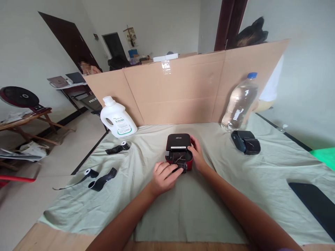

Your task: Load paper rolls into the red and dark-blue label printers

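In front of me on the cloth stands a small black and red printer [179,142], shaped like a portable thermal printer, with a white label strip across its top. My right hand [197,154] is closed round its right side, thumb at the front corner of the top. My left hand [164,177] pinches a piece of shiny black paper [180,161] at the printer's front. The paper lies against the printer's face; its lower end is partly hidden by my fingers. To the left, several black paper rolls [98,181] lie partly unwound.
A white detergent jug [119,120] and a clear bottle [239,104] with a blue cap stand before a cardboard screen [180,94]. A second dark device [245,142] sits at right, with a black slab [314,204] nearer me. People are behind the screen.
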Available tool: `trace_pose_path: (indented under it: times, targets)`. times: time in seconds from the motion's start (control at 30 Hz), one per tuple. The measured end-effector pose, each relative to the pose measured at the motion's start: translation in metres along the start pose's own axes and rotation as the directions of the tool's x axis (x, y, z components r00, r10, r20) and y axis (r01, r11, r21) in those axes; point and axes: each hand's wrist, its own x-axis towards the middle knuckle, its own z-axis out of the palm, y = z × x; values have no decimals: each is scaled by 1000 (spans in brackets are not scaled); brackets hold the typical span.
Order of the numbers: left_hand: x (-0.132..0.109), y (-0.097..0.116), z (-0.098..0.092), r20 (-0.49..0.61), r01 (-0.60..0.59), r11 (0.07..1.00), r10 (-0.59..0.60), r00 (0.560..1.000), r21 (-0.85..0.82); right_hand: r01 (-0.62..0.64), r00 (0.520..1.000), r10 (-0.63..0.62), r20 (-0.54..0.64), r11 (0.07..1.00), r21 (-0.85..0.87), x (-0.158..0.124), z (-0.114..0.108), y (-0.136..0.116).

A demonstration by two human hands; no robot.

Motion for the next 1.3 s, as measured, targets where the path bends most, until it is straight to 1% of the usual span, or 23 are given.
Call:
trace_pose_path:
  times: [0.07, 0.13, 0.23, 0.33, 0.4, 0.57, 0.7, 0.83, 0.9, 0.93, 0.97, 1.0, 1.03, 1.07, 1.1, 1.13, 1.2, 1.23, 1.27, 1.3]
  targets:
    - [-1, -5, 2, -10, 74, 997, -75, 997, -18, 5, 1000, -6, 18, 999, 35, 1, 2, 4]
    - [-1, -12, 5, 32, 196, 980, -195, 980, -35, 3, 1000, -5, 23, 997, 72, 2, 2, 8]
    - [-2, -24, 10, 157, 372, 927, -360, 920, -54, 9, 1000, -12, 28, 992, 127, 1, 1, 14]
    - [-4, -32, 13, 240, 470, 879, -441, 865, -77, 31, 999, -36, 31, 990, 134, 0, 1, 19]
    - [-5, -33, 13, 258, 499, 861, -462, 848, -96, 45, 998, -49, 29, 989, 138, -1, 1, 22]
    - [-5, -34, 13, 264, 535, 836, -492, 830, -125, 37, 999, -41, 27, 988, 148, 3, 1, 27]
    - [-6, -34, 15, 266, 522, 841, -474, 839, -147, -8, 1000, 6, 22, 994, 105, 6, 1, 28]
    - [-9, -37, 16, 266, 509, 847, -461, 847, -154, 30, 999, -33, 21, 992, 119, 5, 1, 31]
    - [-11, -45, 12, 268, 482, 859, -430, 862, -173, 54, 998, -58, 18, 987, 154, 3, 1, 33]
    - [-12, -53, 8, 256, 473, 865, -425, 868, -168, 59, 998, -63, 19, 984, 171, 2, 1, 33]
    - [-13, -63, 4, 234, 479, 867, -441, 866, -139, 61, 998, -66, 20, 981, 182, 2, 1, 34]
    - [-14, -76, -2, 207, 502, 861, -479, 853, -81, 61, 998, -66, 21, 981, 185, 1, 1, 34]
    - [-15, -92, -8, 176, 545, 838, -538, 824, 8, 59, 998, -64, 22, 982, 180, 1, 1, 34]
    - [-17, -109, -15, 146, 600, 791, -612, 777, 122, 56, 998, -61, 23, 983, 173, 1, 1, 34]
    - [-19, -127, -23, 128, 645, 723, -685, 718, 247, 53, 998, -58, 24, 984, 168, 2, 1, 34]
    - [-21, -145, -30, 113, 679, 637, -754, 647, 365, 50, 998, -55, 24, 985, 166, 2, 1, 34]
    - [-27, -178, -44, 110, 702, 459, -869, 483, 545, 48, 998, -53, 22, 984, 173, 3, 2, 35]
    - [-31, -192, -49, 143, 687, 403, -904, 404, 604, 50, 998, -54, 18, 984, 173, 3, 2, 35]
    - [-34, -204, -54, 184, 666, 374, -922, 340, 646, 51, 998, -54, 16, 985, 167, 3, 2, 35]
    - [-37, -213, -57, 228, 643, 370, -928, 296, 670, 51, 998, -54, 15, 986, 158, 3, 2, 35]
